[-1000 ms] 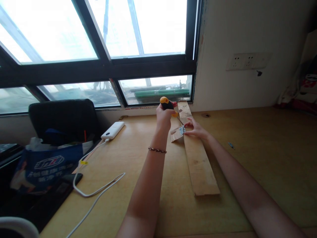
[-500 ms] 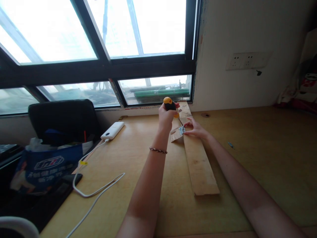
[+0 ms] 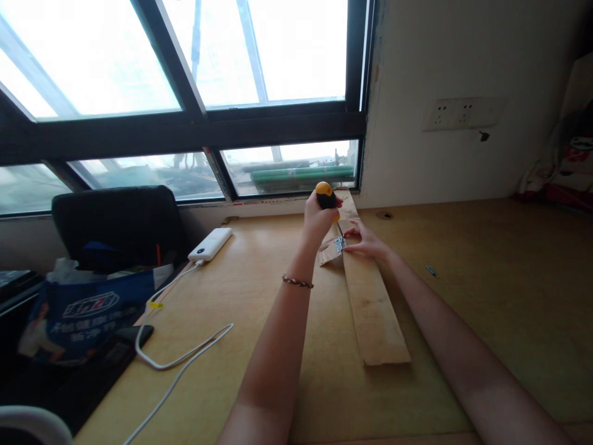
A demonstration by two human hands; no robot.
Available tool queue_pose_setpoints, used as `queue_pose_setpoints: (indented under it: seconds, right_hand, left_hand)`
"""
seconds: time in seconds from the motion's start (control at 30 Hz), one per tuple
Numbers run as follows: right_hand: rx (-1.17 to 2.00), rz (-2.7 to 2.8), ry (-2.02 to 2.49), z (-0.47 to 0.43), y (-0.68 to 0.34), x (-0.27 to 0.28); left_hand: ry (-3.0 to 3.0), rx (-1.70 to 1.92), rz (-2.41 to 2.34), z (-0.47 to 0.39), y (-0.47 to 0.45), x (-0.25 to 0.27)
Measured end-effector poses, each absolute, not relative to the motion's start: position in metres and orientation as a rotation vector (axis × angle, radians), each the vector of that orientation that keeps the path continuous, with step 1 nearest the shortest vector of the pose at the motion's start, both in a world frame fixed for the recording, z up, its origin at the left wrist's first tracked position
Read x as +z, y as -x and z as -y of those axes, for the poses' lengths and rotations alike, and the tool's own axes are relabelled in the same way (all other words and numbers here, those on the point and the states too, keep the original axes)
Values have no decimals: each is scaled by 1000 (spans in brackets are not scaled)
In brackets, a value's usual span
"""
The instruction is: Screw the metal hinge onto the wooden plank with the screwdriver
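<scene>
Your left hand (image 3: pixel 319 216) grips the screwdriver (image 3: pixel 325 196), its tip at the hinge (image 3: pixel 340 243) between your hands. Your right hand (image 3: pixel 365 239) curls thumb and finger there; whether it pinches anything, I can't tell. The hinge already sits where the small board (image 3: pixel 327 253) meets the plank (image 3: pixel 376 312); seated screws can't be counted.

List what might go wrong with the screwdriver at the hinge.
1. The screwdriver, gripped in the left hand, leans down to the hinge; if it slips, it might jab the right hand, whose fingers are right beside the hinge.
2. The short wood piece juts out from the side of the board, so pressing down could shift it and the hinge.
</scene>
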State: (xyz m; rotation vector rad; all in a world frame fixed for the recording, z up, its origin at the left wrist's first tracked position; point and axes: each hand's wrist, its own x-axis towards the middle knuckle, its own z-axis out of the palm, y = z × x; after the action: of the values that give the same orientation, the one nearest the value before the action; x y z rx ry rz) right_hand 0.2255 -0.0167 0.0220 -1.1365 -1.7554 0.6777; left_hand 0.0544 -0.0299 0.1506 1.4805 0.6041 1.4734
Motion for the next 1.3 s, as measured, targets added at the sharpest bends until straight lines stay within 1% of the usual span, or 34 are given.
queue_pose_setpoints:
  seconds: [0.4, 0.73, 1.17, 1.3]
  right_hand:
    - [716, 1724, 1137, 20, -224, 26]
    - [728, 1721, 1131, 17, -225, 23]
    - [716, 1727, 1130, 18, -224, 24]
    - [698, 1735, 1134, 19, -224, 25]
  left_hand:
    - [-1914, 1631, -873, 18, -47, 143]
    - [-1935, 1598, -983, 21, -43, 148]
    - [-1730, 1480, -700, 13, -43, 141]
    - [-1747, 1463, -617, 15, -48, 140]
